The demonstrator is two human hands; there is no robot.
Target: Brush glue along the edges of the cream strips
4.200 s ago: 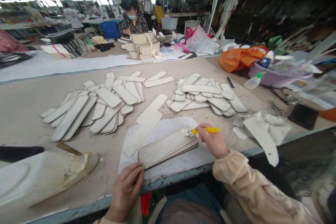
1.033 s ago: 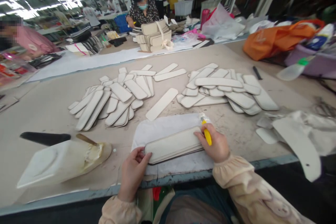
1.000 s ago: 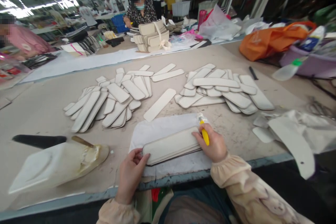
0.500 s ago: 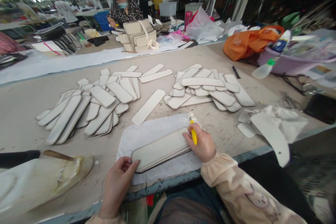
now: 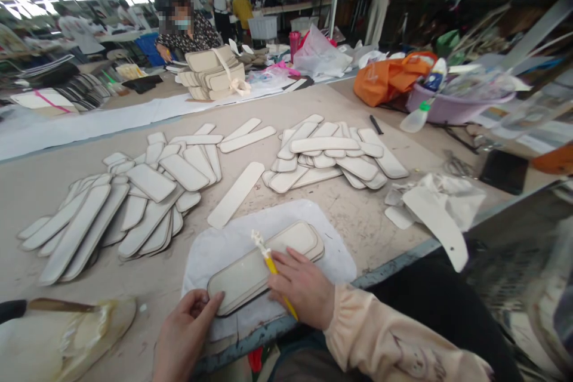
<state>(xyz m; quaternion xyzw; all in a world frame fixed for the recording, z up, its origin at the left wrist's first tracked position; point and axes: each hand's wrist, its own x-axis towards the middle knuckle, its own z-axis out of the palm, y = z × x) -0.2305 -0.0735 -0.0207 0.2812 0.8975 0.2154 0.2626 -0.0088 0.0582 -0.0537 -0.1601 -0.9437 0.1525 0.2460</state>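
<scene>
A small stack of pale, round-ended strips [image 5: 250, 268] with dark edges lies on a white sheet [image 5: 335, 250] at the table's near edge. My left hand [image 5: 190, 316] pinches the stack's left end, thumb on top. In my right hand [image 5: 304, 286] is a yellow-handled brush [image 5: 269, 262], its tip coated in white paste and pointing up and away from me. The right fingers also rest over the near side of the stack. Beyond the sheet, a single loose strip [image 5: 236, 194] lies flat.
Heaps of similar strips lie at left [image 5: 152, 182] and right [image 5: 331, 149]. A pale container [image 5: 67, 334] with a brown-handled tool stands front left. White scraps [image 5: 434, 209] overhang the right edge. Farther back are an orange bag [image 5: 380, 80], a purple basin [image 5: 452, 104] and a seated co-worker [image 5: 192, 36].
My right hand has moved left and nearer from the stack's right end, bringing the brush over its middle. The left hand keeps its hold. The view has turned slightly right.
</scene>
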